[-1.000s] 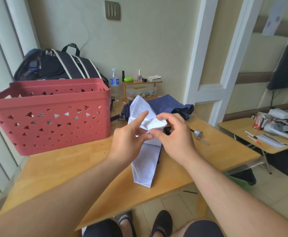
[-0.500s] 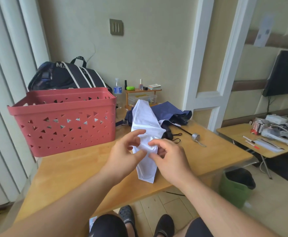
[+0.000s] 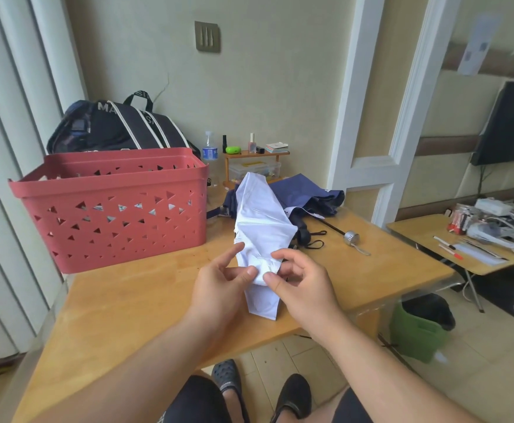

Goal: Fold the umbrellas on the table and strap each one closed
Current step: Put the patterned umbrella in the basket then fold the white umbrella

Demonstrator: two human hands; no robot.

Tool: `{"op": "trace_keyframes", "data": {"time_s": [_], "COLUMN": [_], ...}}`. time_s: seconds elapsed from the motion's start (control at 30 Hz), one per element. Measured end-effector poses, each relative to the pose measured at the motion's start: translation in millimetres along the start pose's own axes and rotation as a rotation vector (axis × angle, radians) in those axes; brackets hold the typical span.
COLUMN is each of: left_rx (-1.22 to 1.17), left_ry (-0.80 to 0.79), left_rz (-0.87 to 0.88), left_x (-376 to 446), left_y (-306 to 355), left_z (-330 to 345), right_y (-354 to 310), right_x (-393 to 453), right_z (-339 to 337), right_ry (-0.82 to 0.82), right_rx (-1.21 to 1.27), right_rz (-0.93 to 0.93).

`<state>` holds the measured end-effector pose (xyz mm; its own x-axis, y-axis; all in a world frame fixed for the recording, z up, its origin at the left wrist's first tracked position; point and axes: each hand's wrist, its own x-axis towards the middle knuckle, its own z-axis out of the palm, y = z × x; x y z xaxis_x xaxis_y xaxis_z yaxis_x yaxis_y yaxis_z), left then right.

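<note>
While both hands (image 3: 219, 277) (image 3: 303, 282) pinch, white umbrella (image 3: 262, 227) stands tilted.

I'm seeing a white umbrella (image 3: 262, 227), a navy umbrella (image 3: 304, 195) behind it, a red basket (image 3: 112, 215) with triangle cut-outs, and a honey-yellow wooden table (image 3: 133, 303).

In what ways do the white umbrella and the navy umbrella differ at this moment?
The white umbrella is pinched by the left hand and the right hand; the navy umbrella is untouched. The white one is gathered into a narrow bundle; the navy one lies loose and spread out behind it. Neither shows a fastened strap, and both are on the table.
</note>
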<state>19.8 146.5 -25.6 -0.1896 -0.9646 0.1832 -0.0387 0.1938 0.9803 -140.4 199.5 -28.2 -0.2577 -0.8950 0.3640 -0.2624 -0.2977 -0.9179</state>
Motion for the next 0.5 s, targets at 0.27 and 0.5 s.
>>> {"op": "trace_keyframes", "data": {"time_s": [0.27, 0.5], "left_rx": [0.038, 0.196], "left_ry": [-0.015, -0.044], "left_rz": [0.040, 0.028], "left_x": [-9.8, -15.3], "left_y": [1.0, -1.7], "left_z": [10.6, 10.2], "right_y": [2.5, 9.1], "right_x": [-3.0, -2.4], "right_z": [-6.6, -12.4], "right_ry": [-0.009, -0.024], "right_rx": [0.035, 0.014], "right_rz": [0.021, 0.122]}}
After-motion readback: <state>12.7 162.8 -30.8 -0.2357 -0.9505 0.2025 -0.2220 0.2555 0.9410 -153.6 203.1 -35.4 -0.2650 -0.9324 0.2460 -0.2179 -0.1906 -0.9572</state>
